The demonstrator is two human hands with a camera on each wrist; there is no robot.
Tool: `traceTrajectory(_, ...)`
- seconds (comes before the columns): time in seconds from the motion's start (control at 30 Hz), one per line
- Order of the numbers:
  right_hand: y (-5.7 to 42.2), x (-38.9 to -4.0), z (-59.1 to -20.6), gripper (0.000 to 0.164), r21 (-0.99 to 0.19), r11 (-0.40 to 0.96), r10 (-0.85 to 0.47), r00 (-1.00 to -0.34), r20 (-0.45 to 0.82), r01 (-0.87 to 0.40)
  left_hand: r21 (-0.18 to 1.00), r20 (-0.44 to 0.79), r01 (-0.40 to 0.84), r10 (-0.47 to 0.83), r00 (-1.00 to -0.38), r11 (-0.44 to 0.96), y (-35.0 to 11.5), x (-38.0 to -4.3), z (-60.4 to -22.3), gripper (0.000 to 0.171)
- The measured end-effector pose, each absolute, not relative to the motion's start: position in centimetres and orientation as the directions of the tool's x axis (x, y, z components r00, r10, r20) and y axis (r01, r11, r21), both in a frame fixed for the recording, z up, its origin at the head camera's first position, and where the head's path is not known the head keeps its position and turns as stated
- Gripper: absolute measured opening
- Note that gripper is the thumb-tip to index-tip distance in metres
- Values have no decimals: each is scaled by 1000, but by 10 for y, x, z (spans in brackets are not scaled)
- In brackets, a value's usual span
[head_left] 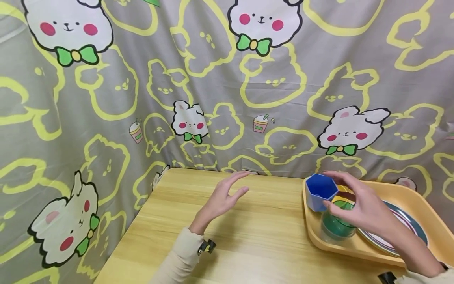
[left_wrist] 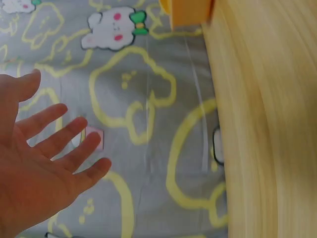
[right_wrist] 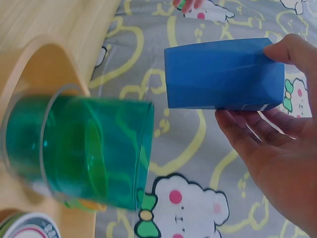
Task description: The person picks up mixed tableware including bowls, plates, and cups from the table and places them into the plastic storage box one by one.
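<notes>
My right hand (head_left: 370,209) pinches a blue hexagonal cup (head_left: 320,193) between thumb and fingers, above the left part of a yellow-orange tray (head_left: 365,255). The cup's opening tilts toward the head camera. Just below it in the tray stands a see-through green cup (right_wrist: 114,144), which appears nested in a clear cup (head_left: 330,236). In the right wrist view the blue cup is apart from the green one. My left hand (head_left: 221,197) hovers over the wooden table, its fingers spread and relaxed with nothing held, as the left wrist view (left_wrist: 54,158) also shows.
Round plates (head_left: 420,232) with dark green rims lie in the tray, partly hidden by my right forearm. The wooden table (head_left: 262,244) extends left of the tray. A grey curtain (head_left: 220,90) with cartoon animals hangs along the table's back and left edges.
</notes>
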State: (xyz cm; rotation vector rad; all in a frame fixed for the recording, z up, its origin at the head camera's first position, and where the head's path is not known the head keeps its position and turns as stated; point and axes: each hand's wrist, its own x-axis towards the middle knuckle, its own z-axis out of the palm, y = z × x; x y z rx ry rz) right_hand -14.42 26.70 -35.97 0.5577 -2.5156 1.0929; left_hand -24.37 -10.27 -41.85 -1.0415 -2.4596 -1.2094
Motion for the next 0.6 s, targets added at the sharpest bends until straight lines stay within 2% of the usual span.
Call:
traceTrajectory(0.33, 300, -135, -357, 73, -626, 636, -183, -877, 445, -450, 509, 453, 656, 475, -754, 557, -136, -247, -431, 50)
traceTrajectory(0.6, 322, -123, -361, 74, -630, 650, -92, -867, 491, -425, 456, 437, 631, 460, -773, 628, -156, -248, -438, 50)
